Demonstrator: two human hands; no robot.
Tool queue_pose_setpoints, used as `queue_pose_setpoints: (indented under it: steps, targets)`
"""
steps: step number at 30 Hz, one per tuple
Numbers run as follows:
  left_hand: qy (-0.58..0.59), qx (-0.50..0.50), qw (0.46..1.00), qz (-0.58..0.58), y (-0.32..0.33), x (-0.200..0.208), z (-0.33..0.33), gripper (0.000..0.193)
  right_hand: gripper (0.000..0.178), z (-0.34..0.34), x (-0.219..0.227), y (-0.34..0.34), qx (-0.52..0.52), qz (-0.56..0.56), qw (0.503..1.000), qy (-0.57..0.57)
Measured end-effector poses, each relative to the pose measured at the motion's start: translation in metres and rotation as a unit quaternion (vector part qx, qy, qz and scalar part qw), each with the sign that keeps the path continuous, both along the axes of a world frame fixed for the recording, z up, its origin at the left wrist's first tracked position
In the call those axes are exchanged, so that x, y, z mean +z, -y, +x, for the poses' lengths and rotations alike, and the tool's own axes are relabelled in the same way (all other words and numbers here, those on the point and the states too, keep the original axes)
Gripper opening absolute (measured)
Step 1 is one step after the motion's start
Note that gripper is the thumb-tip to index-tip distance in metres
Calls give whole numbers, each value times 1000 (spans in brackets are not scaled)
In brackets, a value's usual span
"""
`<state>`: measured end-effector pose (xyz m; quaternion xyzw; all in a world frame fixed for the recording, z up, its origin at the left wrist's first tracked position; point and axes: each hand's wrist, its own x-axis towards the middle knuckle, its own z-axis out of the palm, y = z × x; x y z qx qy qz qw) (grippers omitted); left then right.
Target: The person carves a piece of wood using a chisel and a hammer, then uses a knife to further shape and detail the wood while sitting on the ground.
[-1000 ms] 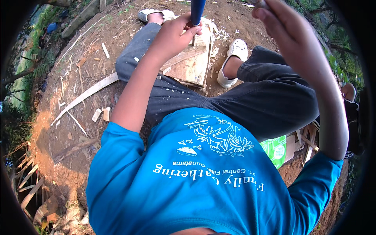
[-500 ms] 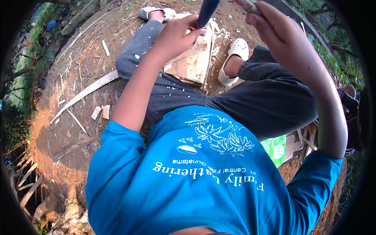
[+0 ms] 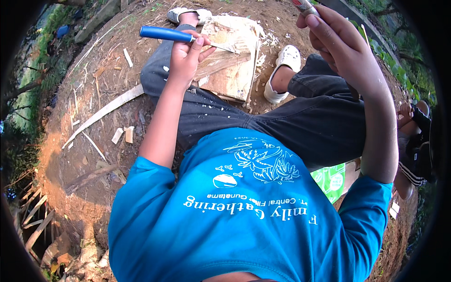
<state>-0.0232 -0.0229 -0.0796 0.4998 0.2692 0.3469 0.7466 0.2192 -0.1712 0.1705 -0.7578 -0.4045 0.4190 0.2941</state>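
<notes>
My left hand [image 3: 184, 63] is closed around a chisel [image 3: 165, 34]. Its blue handle points left and its thin metal blade reaches right, over a pale wooden block [image 3: 230, 77] with a carved surface. Whether the blade tip touches the wood, I cannot tell. Raised at the upper right, my right hand [image 3: 340, 51] has its fingers wrapped round a rod-like tool [image 3: 305, 7] with a greyish and reddish end. The rest of that tool runs out of the picture or behind the hand, so its kind does not show. The block lies on the ground between my legs.
Wood chips [image 3: 268, 40] lie scattered about the block. My shoes [image 3: 286, 61] flank it. A long curved wood strip [image 3: 101, 113] lies at the left. A green packet [image 3: 331, 181] is by my right side. Another person's leg [image 3: 408, 181] shows at the far right.
The chisel has swung from upright to nearly flat, its handle now pointing left. My left hand has turned and shifted left and lower. My right hand has moved slightly right and down.
</notes>
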Motion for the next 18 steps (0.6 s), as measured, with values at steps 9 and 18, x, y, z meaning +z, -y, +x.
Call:
queue_pose_setpoints:
  steps: [9,18]
  targets:
    - [-127,-86,971,184,3,47,32,13,26,12,-2,13,52,62,995,-55]
    - [-266,-131,879,373,7,78,58,12,31,10,25,11,1,146,989,33]
